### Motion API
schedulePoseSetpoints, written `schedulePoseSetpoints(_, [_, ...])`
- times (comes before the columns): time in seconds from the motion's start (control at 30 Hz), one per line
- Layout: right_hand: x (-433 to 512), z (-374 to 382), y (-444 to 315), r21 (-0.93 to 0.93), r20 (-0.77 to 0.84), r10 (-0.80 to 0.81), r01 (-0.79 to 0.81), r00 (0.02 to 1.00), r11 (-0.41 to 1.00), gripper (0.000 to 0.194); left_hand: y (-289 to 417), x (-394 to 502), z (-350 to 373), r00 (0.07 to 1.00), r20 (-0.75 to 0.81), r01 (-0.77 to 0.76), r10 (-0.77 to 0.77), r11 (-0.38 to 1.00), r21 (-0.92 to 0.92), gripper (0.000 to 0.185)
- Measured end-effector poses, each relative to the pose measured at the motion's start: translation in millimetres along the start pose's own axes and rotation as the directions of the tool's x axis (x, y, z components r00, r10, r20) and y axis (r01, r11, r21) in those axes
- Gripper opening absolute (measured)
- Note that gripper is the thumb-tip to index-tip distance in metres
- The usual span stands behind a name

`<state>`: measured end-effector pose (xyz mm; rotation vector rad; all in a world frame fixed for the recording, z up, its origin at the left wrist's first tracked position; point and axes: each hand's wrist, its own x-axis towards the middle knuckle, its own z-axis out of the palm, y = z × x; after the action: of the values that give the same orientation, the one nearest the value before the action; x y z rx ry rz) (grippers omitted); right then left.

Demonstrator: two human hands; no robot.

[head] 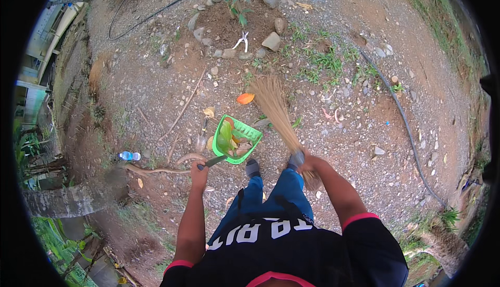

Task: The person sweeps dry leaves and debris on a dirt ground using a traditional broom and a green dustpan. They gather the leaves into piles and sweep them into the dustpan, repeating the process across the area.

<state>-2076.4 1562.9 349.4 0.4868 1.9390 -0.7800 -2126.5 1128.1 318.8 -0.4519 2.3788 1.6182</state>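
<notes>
My left hand (199,174) grips the dark handle of a green plastic dustpan (254,133), which holds green and brown leaves (225,135). My right hand (311,162) is closed around the bound upper part of a broom of thin stiff bristles (275,111), its spread tips on the gravelly ground. An orange leaf (245,98) lies just left of the bristle tips. Left of the dustpan a small hand trowel (202,140) rests on the ground, with a dry leaf (209,111) by its handle end.
Ahead, stones (272,41) ring a small plant (239,3), with white-handled pruning shears (243,41) inside. A black hose (406,124) curves along the right. Sticks (185,105), a root (156,171) and a plastic bottle (129,156) lie left, near a tree trunk (70,201).
</notes>
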Motion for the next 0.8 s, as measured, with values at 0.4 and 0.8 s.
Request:
schedulePoseSetpoints(0.4, [-108.4,-65.8,21.0,0.385,-0.154,-0.175,0.222,0.972,0.896,0.105,0.5,1.2,-5.1,0.998,0.022,-0.052,0.051,0.998,0.039,0.023])
schedulePoseSetpoints(0.8, [-53.6,-4.6,11.6,-0.002,0.083,-0.013,0.014,0.996,1.000,0.114,1.8,-16.0,-26.1,0.998,0.025,-0.053,0.054,0.999,-0.011,0.021])
